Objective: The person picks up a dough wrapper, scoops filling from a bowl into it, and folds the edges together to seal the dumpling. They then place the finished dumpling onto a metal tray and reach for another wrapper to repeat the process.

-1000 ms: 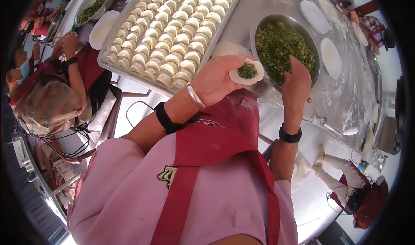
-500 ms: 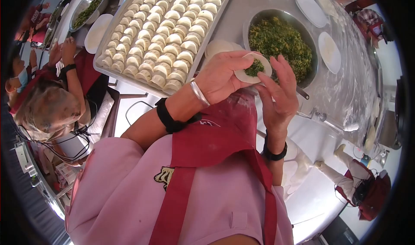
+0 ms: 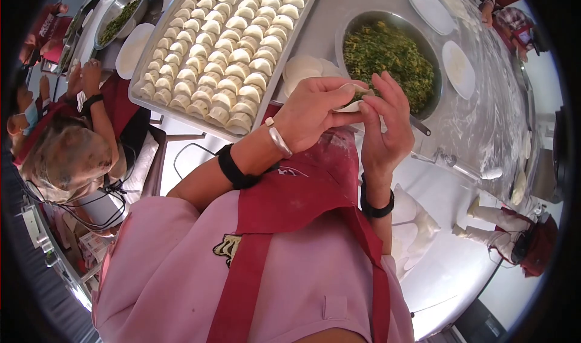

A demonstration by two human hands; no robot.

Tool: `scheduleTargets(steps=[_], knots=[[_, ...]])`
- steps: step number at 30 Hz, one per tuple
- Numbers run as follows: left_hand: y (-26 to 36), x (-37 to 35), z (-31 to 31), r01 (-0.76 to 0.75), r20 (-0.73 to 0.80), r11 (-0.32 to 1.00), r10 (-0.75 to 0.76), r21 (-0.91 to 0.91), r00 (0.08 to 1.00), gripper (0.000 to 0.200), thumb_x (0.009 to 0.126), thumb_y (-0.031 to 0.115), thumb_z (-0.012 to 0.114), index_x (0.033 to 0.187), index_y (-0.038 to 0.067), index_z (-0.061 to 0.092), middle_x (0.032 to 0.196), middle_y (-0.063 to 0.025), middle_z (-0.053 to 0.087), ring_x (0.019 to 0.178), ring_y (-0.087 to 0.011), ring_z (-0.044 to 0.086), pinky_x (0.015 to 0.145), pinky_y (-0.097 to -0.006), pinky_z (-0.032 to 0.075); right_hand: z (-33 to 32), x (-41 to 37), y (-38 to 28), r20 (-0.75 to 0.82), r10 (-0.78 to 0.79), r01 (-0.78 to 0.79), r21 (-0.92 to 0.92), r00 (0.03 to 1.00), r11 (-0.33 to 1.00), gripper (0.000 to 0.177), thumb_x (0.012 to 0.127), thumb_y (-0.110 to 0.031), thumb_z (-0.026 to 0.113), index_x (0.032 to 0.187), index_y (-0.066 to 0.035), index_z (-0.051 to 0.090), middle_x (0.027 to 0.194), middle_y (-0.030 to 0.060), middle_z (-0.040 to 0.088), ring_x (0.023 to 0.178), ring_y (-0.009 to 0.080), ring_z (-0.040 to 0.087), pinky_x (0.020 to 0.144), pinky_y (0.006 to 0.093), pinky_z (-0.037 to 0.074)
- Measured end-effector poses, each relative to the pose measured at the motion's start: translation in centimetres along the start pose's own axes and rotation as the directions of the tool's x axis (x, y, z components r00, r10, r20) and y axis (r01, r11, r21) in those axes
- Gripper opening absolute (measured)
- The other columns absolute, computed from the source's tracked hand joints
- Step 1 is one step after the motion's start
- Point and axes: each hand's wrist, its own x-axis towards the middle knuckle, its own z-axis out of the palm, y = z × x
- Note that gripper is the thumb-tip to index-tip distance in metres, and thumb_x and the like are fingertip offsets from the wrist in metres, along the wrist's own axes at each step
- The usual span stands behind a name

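Over the near edge of the bench [image 3: 484, 119], the left hand [image 3: 305, 110] cups a dumpling wrapper [image 3: 350, 106], fingers curled around it. The right hand [image 3: 381, 131] pinches its folded rim, fingers pressed together on the dough. Just beyond lie spare wrappers [image 3: 302, 68] and a metal bowl [image 3: 340, 37] of green filling [image 3: 387, 52]. Farther left, a tray [image 3: 193, 117] holds rows of dumplings [image 3: 224, 46].

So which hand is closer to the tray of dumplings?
Left. The left hand is just beside the tray; the right hand is beyond it, by the bowl. Both pinch the wrapper.
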Motion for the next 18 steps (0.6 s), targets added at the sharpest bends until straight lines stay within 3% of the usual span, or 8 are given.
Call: scheduleTargets(steps=[4, 7, 10, 13, 16, 18], knots=[[0.5, -0.4, 0.7, -0.027, 0.014, 0.996, 0.025, 0.087, 1.000, 0.031, 0.103, 0.011, 0.046, 0.126, -0.007, 0.057, 0.123, -0.0134, 0.060, 0.113, -0.0214, 0.061, 0.102, -0.0424, 0.052, 0.2, 0.0, -0.2, -0.038, 0.091, -0.091, 0.003, 0.995, 0.996, 0.014, 0.080, 0.003, 0.071, 0.093, -0.001, 0.068, 0.114, 0.0154, 0.069, 0.117, 0.0348, 0.061, 0.095, 0.0404, 0.050], [0.7, -0.8, 1.4, -0.092, 0.064, 0.979, 0.081, 0.182, 0.995, 0.032, 0.101, 0.010, 0.051, 0.128, -0.007, 0.056, 0.122, -0.0108, 0.061, 0.110, -0.0153, 0.060, 0.098, -0.0347, 0.052, 0.3, 0.1, -0.3, -0.073, 0.175, -0.172, 0.051, 0.982, 0.984, 0.013, 0.081, 0.002, 0.072, 0.093, -0.001, 0.069, 0.114, 0.0152, 0.069, 0.116, 0.0333, 0.062, 0.095, 0.0398, 0.050], [1.4, -0.7, 1.3, -0.166, 0.101, 0.702, 0.134, 0.693, 0.986, 0.035, 0.098, 0.010, 0.059, 0.129, -0.005, 0.057, 0.118, -0.0076, 0.064, 0.103, -0.0092, 0.059, 0.090, -0.0257, 0.051, 0.5, 0.3, -0.4, -0.102, 0.240, -0.229, 0.107, 0.965, 0.967, 0.012, 0.081, 0.001, 0.072, 0.093, -0.001, 0.070, 0.113, 0.0152, 0.070, 0.116, 0.0315, 0.063, 0.096, 0.0392, 0.050], [1.2, -0.4, 1.1, -0.190, 0.092, 0.615, 0.188, 0.765, 0.978, 0.037, 0.094, 0.010, 0.065, 0.129, -0.003, 0.059, 0.114, -0.0056, 0.065, 0.096, -0.0057, 0.057, 0.082, -0.0202, 0.049, 0.7, 0.5, -0.3, -0.113, 0.293, -0.269, 0.188, 0.949, 0.944, 0.012, 0.081, 0.001, 0.072, 0.093, -0.001, 0.070, 0.113, 0.0152, 0.070, 0.115, 0.0298, 0.063, 0.096, 0.0381, 0.049], [0.5, 0.6, 0.7, -0.359, 0.193, 0.623, 0.320, 0.695, 0.927, 0.035, 0.095, 0.009, 0.063, 0.128, -0.002, 0.060, 0.115, -0.0061, 0.065, 0.096, -0.0079, 0.060, 0.082, -0.0210, 0.051, 0.6, 0.9, -0.5, -0.101, 0.349, -0.316, 0.248, 0.932, 0.916, 0.013, 0.082, 0.003, 0.071, 0.094, 0.000, 0.070, 0.113, 0.0149, 0.070, 0.115, 0.0283, 0.063, 0.097, 0.0366, 0.049], [0.6, 0.8, 0.9, -0.376, 0.192, 0.634, 0.340, 0.676, 0.920, 0.035, 0.096, 0.008, 0.062, 0.128, -0.003, 0.059, 0.116, -0.0077, 0.065, 0.099, -0.0102, 0.061, 0.086, -0.0231, 0.053, 0.4, 1.3, -0.6, -0.079, 0.384, -0.349, 0.282, 0.920, 0.894, 0.016, 0.081, 0.004, 0.071, 0.096, 0.000, 0.070, 0.114, 0.0148, 0.070, 0.115, 0.0271, 0.063, 0.097, 0.0357, 0.048]])
